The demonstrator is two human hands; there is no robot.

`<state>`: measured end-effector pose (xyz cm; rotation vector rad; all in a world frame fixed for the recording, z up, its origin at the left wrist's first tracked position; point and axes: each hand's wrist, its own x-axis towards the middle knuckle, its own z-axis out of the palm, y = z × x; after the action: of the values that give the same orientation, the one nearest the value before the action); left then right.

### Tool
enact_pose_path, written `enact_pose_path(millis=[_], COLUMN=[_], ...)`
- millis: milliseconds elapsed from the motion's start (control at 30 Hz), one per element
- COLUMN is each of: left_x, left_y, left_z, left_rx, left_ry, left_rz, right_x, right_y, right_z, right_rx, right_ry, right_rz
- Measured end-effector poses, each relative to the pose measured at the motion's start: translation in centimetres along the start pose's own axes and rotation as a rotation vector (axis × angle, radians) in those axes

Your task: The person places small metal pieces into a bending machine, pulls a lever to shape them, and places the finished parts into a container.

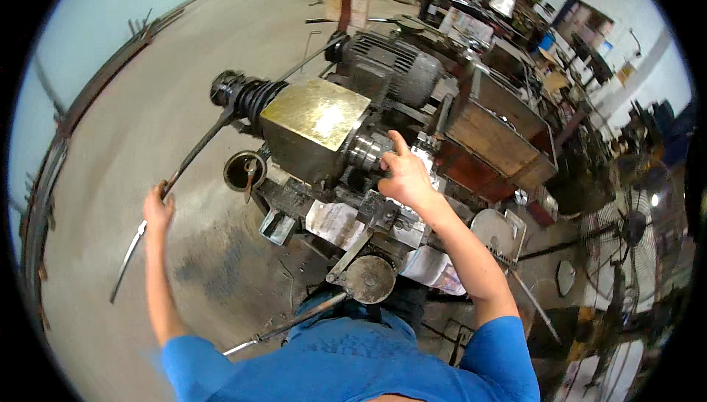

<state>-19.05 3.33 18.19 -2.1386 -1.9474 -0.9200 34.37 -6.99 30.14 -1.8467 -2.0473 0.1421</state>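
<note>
My left hand is closed around a long metal lever, well out to the left. That lever slopes up to the ringed black end of the spindle on a lathe-like machine. The machine's headstock is a block with a shiny yellowish top. On its right side sits a round steel chuck. My right hand is beside the chuck's face, index finger stretched out and the other fingers partly bent. Its fingers look apart; whether they touch the chuck, or hide a small part, cannot be made out.
An electric motor stands behind the headstock. To the right are a rusty open metal box and a fan. Close to my body are a round handwheel disc and another lever. A round pot sits left of the machine.
</note>
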Motion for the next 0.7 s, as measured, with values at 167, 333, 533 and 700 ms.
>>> enact_pose_path(millis=[167, 333, 533, 700], left_x=[-8.0, -13.5, -7.8, -9.4], left_y=[6.7, 11.0, 11.3, 9.4], left_z=[12.7, 20.3, 19.3, 18.3], left_rx=[-0.332, 0.198, 0.417, 0.149], left_ry=[-0.462, -0.693, -0.865, -0.853], left_rz=[-0.306, 0.113, 0.415, 0.044], right_x=[-6.8, -17.9, -33.7, -49.1], right_y=[3.5, 9.8, 20.7, 27.8], right_z=[-4.8, -7.0, -6.8, -5.4], right_rx=[0.183, -0.017, -0.164, -0.561], right_ry=[0.363, 0.366, 0.291, -0.085], right_rz=[-0.051, 0.22, 0.846, 1.434])
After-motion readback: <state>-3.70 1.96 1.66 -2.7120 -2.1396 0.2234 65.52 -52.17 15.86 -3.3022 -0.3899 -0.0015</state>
